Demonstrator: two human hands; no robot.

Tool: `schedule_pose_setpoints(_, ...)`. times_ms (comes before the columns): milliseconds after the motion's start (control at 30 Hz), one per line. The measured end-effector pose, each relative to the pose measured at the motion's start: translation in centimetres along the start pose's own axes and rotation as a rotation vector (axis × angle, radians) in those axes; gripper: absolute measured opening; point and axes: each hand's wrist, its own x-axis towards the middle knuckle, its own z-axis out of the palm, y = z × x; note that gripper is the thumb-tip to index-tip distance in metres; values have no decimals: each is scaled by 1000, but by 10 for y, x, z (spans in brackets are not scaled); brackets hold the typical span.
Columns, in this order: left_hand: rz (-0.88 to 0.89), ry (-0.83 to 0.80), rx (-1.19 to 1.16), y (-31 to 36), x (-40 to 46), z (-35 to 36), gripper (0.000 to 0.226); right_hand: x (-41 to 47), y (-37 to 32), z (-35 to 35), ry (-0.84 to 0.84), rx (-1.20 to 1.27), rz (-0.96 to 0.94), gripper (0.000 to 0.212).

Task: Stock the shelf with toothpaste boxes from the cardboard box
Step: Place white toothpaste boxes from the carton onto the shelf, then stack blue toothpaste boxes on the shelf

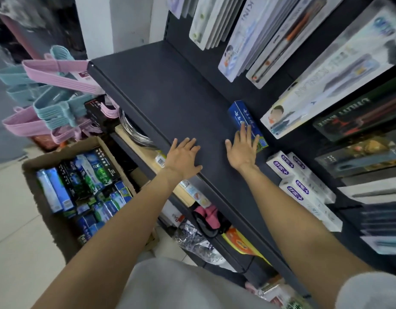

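Note:
A dark shelf board [170, 94] runs from upper left to lower right. One blue toothpaste box [242, 117] lies on it near the back wall. My right hand [242, 150] is flat with straight fingers, its fingertips touching that box. My left hand [183, 158] lies flat on the shelf's front part, fingers spread, holding nothing. On the floor at the lower left stands the cardboard box [36, 166], filled with several blue, green and black toothpaste boxes [85, 186]. White toothpaste boxes [304, 188] are stacked on the shelf to the right of my right hand.
Toothbrush packs [321, 90] hang on the back wall above the shelf. Pink and blue hangers [47, 103] hang at the shelf's left end. Lower shelves [206, 217] hold mixed goods. Pale floor tiles [14, 241] lie left of the cardboard box.

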Motion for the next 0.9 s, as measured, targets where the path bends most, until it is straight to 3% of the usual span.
schedule_pose_setpoints(133, -10, 290, -323, -14, -36, 10, 39, -72, -44, -5, 176, 330, -245, 43)
schedule_pose_setpoints(233, -144, 482, -481, -35, -95, 10, 30, -134, -80, -2, 218, 505, -451, 39)
schedule_pose_setpoints(367, -502, 516, -615, -74, -192, 32, 19, -186, -123, 19, 41, 538, -615, 23)
schedule_pose_setpoints(467, -793, 466, -667, -109, -254, 63, 18, -199, -151, 50, -164, 480, -669, 20)
schedule_pose_setpoints(567, -947, 355, -653, -146, -289, 96, 20, -196, -181, 97, -315, 459, -693, 23)
schedule_pose_setpoints(733, -1002, 152, -635, -197, -288, 173, 27, -173, -234, 208, -497, 405, -585, 43)
schedule_pose_setpoints(900, -1042, -119, -598, -216, -244, 275, 66, -153, -274, 316, -566, 225, -391, 73)
